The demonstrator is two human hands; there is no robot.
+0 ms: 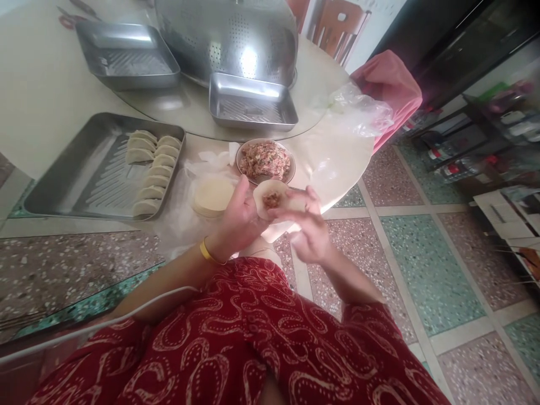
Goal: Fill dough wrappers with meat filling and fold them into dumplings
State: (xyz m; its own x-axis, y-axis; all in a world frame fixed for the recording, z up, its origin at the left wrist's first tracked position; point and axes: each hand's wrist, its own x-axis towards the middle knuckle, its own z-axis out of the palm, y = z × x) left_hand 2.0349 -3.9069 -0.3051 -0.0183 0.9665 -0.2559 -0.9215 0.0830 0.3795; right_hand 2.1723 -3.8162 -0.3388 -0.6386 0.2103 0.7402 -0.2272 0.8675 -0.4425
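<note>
A round dumpling wrapper [262,195] with a small lump of meat filling [272,199] at its middle rests in my left hand [238,216], whose thumb stands up along its left side. My right hand [310,230] has its fingers around the wrapper's right edge; they are partly blurred. Just beyond the hands is a bowl of minced filling [265,160]. To the left lies a stack of round wrappers [214,195] on crumpled clear plastic [181,216]. Folded dumplings [154,178] stand in two rows along the right side of a large metal tray [63,188].
Two smaller metal trays [126,81] [253,119] and a big perforated metal dome [228,39] stand farther back on the round table [34,84]. A clear plastic bag [363,109] lies at the right edge, by a pink cloth-covered chair [392,84]. Shelves [459,135] line the right.
</note>
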